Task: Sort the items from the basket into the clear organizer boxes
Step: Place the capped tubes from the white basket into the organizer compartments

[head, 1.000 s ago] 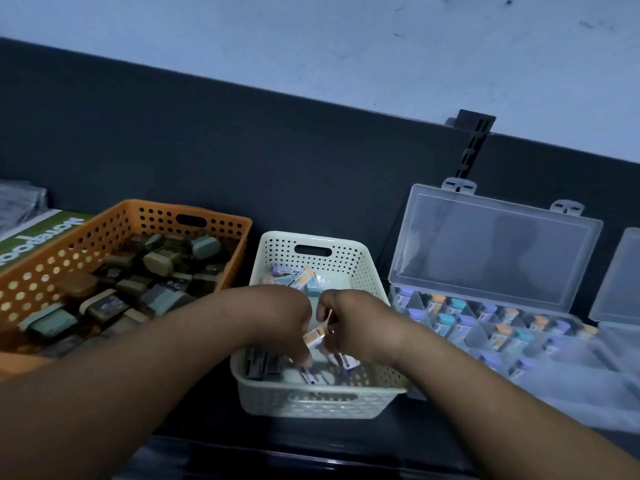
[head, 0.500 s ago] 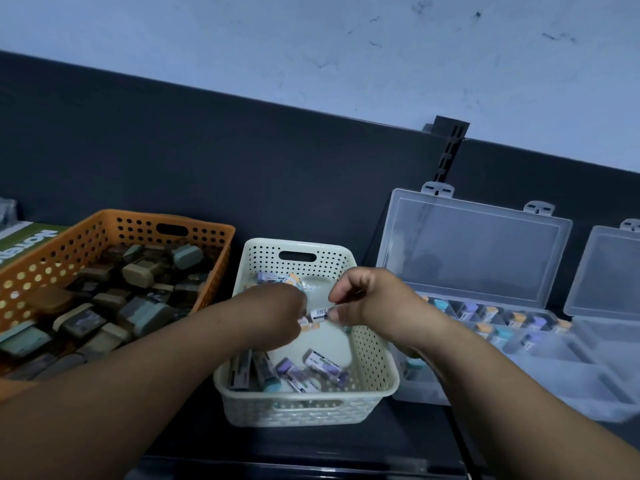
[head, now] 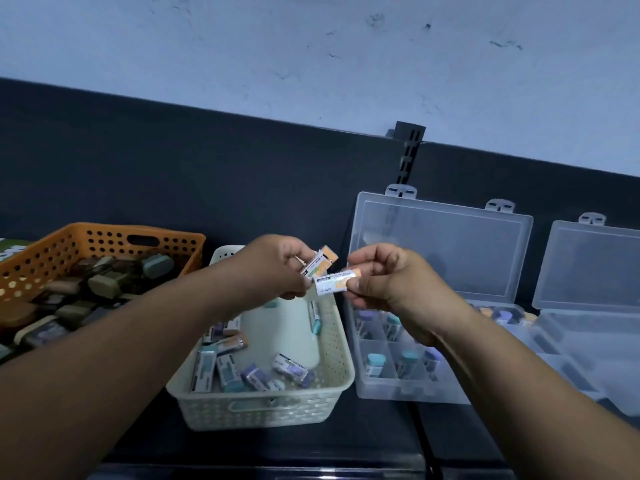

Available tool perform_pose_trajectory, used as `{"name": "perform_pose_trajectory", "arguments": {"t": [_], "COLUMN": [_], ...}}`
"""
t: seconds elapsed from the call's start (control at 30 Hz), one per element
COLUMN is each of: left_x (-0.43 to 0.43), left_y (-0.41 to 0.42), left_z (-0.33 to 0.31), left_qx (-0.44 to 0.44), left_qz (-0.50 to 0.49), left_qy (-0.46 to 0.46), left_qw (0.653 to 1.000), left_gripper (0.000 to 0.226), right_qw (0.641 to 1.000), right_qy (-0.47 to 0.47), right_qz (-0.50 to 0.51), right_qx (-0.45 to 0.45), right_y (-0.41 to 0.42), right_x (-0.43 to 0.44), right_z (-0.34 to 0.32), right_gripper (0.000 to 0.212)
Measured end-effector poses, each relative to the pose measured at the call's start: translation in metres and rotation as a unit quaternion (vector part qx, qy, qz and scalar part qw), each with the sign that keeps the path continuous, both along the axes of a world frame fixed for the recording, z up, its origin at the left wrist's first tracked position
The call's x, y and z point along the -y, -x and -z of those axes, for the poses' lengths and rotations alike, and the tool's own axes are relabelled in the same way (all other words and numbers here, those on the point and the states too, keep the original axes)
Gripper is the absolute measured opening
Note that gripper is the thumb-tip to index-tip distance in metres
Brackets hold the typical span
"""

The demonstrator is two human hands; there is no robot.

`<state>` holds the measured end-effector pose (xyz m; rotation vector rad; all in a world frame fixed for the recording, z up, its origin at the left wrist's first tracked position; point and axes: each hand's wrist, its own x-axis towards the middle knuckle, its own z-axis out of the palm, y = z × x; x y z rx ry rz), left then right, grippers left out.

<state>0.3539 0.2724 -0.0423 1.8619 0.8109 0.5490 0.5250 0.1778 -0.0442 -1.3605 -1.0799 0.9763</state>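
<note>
A cream perforated basket [head: 322,393] in the middle holds several small wrapped erasers [head: 258,374] with purple, teal and orange ends. Above its far end, my left hand [head: 277,266] grips orange-ended erasers [head: 320,263]. My right hand [head: 388,280] pinches another orange-ended eraser [head: 334,284] just beside them. To the right stands a clear organizer box [head: 381,389] with its lid up; its compartments hold sorted erasers. My right forearm hides part of it.
An orange perforated basket [head: 69,244] full of larger dark erasers sits at the left. A second clear organizer box [head: 588,348] with its lid raised stands at the far right. A dark panel runs behind everything, with a slotted black bracket [head: 410,150].
Both hands have risen out of the cream basket, each holding orange-ended erasers, and now hover above its far end. The camera has shifted, bringing the organizer boxes closer into view.
</note>
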Motion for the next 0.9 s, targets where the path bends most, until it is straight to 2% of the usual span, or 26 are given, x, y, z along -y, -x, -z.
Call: {"name": "perform_pose_trajectory", "arguments": {"t": [0.17,0.27,0.37,0.5,0.67,0.8,0.9], "left_x": [0.020,0.033,0.048,0.072,0.098,0.108,0.114], "left_y": [-0.042,-0.076,-0.117,-0.174,-0.236,-0.268,-0.285], "left_z": [-0.014,-0.018,-0.018,-0.020,-0.015,-0.005,0.000], "left_qx": [0.015,0.040,0.052,0.061,-0.008,-0.094,-0.125], "left_qz": [-0.014,-0.017,-0.017,-0.015,-0.029,-0.026,-0.028], "left_qy": [0.031,0.041,-0.005,-0.057,-0.135,-0.199,-0.227], "left_qw": [0.999,0.998,0.998,0.996,0.990,0.975,0.966], "left_gripper": [0.008,0.016,0.020,0.014,0.013,0.020,0.020], "right_qw": [1.000,0.999,0.996,0.985,0.968,0.936,0.909], "right_qy": [-0.027,-0.037,-0.033,-0.026,-0.011,0.012,0.023], "right_qz": [0.005,0.009,0.028,0.065,0.060,0.043,0.019], "right_qx": [0.005,0.029,0.073,0.157,0.244,0.350,0.416], "right_y": [-0.044,-0.079,-0.125,-0.188,-0.244,-0.271,-0.283], "right_x": [0.021,0.038,0.057,0.080,0.097,0.100,0.102], "right_z": [-0.010,-0.016,-0.023,-0.030,-0.025,-0.012,-0.006], "right_gripper": [0.022,0.018,0.019,0.020,0.017,0.018,0.010]}}
